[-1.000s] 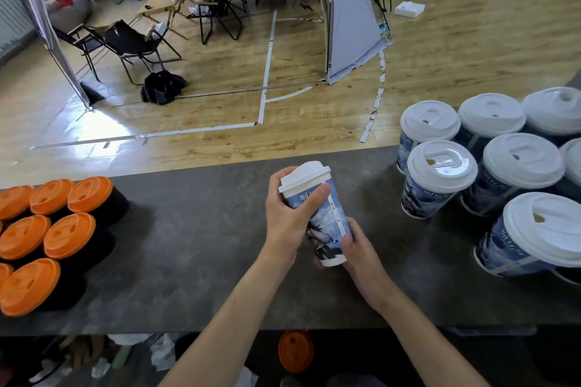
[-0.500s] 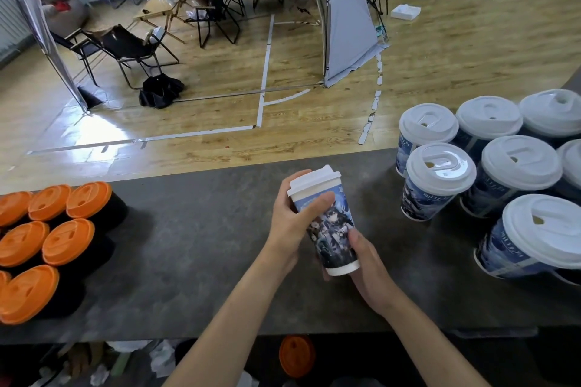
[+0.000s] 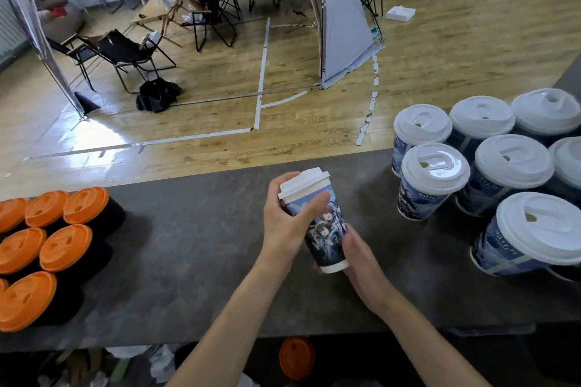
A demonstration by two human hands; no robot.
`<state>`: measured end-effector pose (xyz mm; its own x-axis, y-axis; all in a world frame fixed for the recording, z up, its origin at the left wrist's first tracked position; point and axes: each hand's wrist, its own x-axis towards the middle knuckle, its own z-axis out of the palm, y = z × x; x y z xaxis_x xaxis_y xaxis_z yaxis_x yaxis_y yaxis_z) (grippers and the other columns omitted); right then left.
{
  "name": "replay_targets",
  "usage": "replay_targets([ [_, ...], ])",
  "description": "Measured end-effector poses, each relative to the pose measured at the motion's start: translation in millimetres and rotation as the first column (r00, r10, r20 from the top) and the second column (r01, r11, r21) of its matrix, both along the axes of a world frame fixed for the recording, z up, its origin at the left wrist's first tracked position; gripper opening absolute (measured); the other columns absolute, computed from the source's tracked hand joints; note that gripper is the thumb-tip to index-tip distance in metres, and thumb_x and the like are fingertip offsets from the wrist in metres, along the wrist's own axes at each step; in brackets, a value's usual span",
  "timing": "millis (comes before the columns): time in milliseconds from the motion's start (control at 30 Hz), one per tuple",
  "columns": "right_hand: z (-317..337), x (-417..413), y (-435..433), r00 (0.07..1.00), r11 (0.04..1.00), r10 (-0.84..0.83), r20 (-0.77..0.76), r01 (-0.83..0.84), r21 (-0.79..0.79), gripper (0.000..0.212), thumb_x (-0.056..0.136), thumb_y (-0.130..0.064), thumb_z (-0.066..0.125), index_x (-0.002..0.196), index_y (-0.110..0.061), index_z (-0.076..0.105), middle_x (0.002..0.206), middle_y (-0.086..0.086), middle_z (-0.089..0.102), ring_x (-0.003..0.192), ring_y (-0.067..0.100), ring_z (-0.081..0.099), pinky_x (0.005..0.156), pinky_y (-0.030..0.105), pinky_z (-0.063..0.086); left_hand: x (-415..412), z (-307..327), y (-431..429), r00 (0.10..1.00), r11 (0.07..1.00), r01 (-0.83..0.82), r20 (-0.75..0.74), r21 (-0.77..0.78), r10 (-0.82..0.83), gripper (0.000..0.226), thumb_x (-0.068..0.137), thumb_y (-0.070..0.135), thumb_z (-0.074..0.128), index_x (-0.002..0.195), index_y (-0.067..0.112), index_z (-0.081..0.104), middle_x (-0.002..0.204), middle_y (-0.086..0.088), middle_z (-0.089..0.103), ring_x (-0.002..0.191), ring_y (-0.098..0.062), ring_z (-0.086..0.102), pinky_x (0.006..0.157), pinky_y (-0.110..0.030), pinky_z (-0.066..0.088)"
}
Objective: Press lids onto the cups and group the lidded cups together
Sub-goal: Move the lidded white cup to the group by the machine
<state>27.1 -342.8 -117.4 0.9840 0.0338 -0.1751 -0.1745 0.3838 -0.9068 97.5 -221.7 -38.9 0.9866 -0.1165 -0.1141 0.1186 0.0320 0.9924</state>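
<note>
Head view: a printed paper cup (image 3: 328, 231) with a white lid (image 3: 303, 183) was held tilted above the middle of the dark surface (image 3: 195, 248), its top leaning away from the person. The left hand (image 3: 287, 225) had its grip closed round the upper wall just under the lid, thumb lying across the print; the right hand (image 3: 358, 253) gripped the base from the near side. The lid looked seated on the rim, though whether it was snapped down all the way round could not be told from this angle. To finish the step well, the base probably needed firm support while pressure ran evenly round the lid's edge, since squeezing the thin wall could buckle the rim and pop the lid loose. The cup then likely belonged upright beside the white-lidded cups (image 3: 435, 181) grouped at the right, well apart from the orange-lidded black cups (image 3: 66, 248) at the left.
</note>
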Motion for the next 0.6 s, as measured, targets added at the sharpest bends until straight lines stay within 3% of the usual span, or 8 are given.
replay_targets([
  [67, -3.7, 0.5, -0.2, 0.999, 0.998, -0.032, -0.007, 0.032, -0.053, 0.082, 0.072, -0.072, 0.075, 0.130, -0.018, 0.055, 0.123, 0.014, 0.068, 0.114, 0.037, 0.065, 0.096, 0.062, 0.051, -1.2, -0.9, -1.3, 1.000, 1.000, -0.002, 0.012, 0.015, 0.002, 0.073, 0.063, 0.034, 0.090, 0.127, 0.027, 0.056, 0.118, 0.001, 0.068, 0.105, -0.014, 0.072, 0.082, -0.028, 0.061],
  [100, -3.4, 0.1, -0.3, 0.999, 0.998, -0.035, -0.014, 0.034, -0.049, 0.081, 0.072, -0.070, 0.075, 0.129, -0.015, 0.057, 0.119, 0.015, 0.070, 0.109, 0.038, 0.067, 0.092, 0.060, 0.054, -0.8, -0.2, -1.6, 1.000, 1.000, 0.019, -0.020, 0.001, -0.019, 0.078, 0.062, 0.033, 0.094, 0.129, 0.028, 0.055, 0.121, 0.000, 0.067, 0.106, -0.015, 0.072, 0.085, -0.031, 0.062],
  [167, -1.4, -0.5, -0.5, 1.000, 1.000, -0.001, -0.021, 0.001, -0.001, 0.084, 0.076, -0.074, 0.068, 0.125, -0.007, 0.060, 0.104, 0.018, 0.072, 0.088, 0.033, 0.070, 0.070, 0.044, 0.057, 2.2, -0.4, -0.4, 0.990, 0.995, 0.070, -0.115, -0.074, -0.079, 0.085, 0.060, 0.033, 0.099, 0.132, 0.028, 0.055, 0.124, -0.004, 0.069, 0.108, -0.020, 0.072, 0.091, -0.038, 0.061],
  [233, 1.4, -1.0, 0.0, 0.999, 0.997, 0.014, -0.030, -0.012, 0.070, 0.081, 0.075, -0.079, 0.064, 0.120, -0.011, 0.068, 0.100, 0.017, 0.073, 0.080, 0.027, 0.070, 0.061, 0.036, 0.053, 3.0, -1.6, 0.4, 0.991, 0.994, 0.066, -0.106, -0.089, -0.075, 0.081, 0.059, 0.034, 0.096, 0.130, 0.026, 0.057, 0.120, -0.003, 0.071, 0.107, -0.023, 0.073, 0.088, -0.038, 0.062],
  [300, 2.7, -1.2, 0.1, 1.000, 0.993, -0.019, -0.014, 0.021, 0.117, 0.074, 0.074, -0.076, 0.067, 0.123, -0.020, 0.069, 0.117, 0.014, 0.072, 0.098, 0.027, 0.071, 0.072, 0.039, 0.058, 0.4, -2.1, -1.4, 0.999, 0.999, 0.028, -0.016, -0.018, -0.028, 0.075, 0.066, 0.029, 0.097, 0.128, 0.026, 0.056, 0.119, -0.003, 0.069, 0.108, -0.023, 0.072, 0.086, -0.035, 0.062],
  [400, -0.7, -0.3, -0.6, 1.000, 0.999, -0.026, 0.008, 0.025, 0.027, 0.076, 0.077, -0.072, 0.070, 0.134, -0.023, 0.058, 0.129, 0.014, 0.067, 0.117, 0.033, 0.065, 0.091, 0.053, 0.054, -1.8, -3.5, -4.0, 0.998, 0.998, 0.041, 0.038, 0.055, -0.043, 0.076, 0.066, 0.030, 0.092, 0.131, 0.030, 0.052, 0.124, 0.001, 0.064, 0.111, -0.017, 0.069, 0.090, -0.035, 0.061],
  [533, 1.8, -0.8, -1.3, 1.000, 0.996, 0.002, -0.009, -0.001, 0.089, 0.079, 0.083, -0.070, 0.064, 0.129, -0.006, 0.061, 0.112, 0.022, 0.070, 0.091, 0.033, 0.067, 0.069, 0.039, 0.057, 1.9, -4.3, -2.8, 0.972, 0.985, 0.070, -0.209, -0.158, -0.102, 0.101, 0.054, 0.034, 0.098, 0.142, 0.026, 0.048, 0.128, -0.008, 0.068, 0.110, -0.026, 0.072, 0.096, -0.044, 0.059],
  [600, 1.3, -0.9, -0.5, 1.000, 0.995, 0.004, -0.002, -0.004, 0.098, 0.078, 0.084, -0.071, 0.062, 0.131, -0.009, 0.061, 0.120, 0.020, 0.069, 0.101, 0.035, 0.068, 0.077, 0.041, 0.058, 1.6, -4.0, -2.7, 0.978, 0.988, 0.034, -0.198, -0.150, -0.064, 0.097, 0.057, 0.032, 0.095, 0.142, 0.023, 0.049, 0.126, -0.010, 0.068, 0.108, -0.027, 0.073, 0.093, -0.042, 0.060],
])
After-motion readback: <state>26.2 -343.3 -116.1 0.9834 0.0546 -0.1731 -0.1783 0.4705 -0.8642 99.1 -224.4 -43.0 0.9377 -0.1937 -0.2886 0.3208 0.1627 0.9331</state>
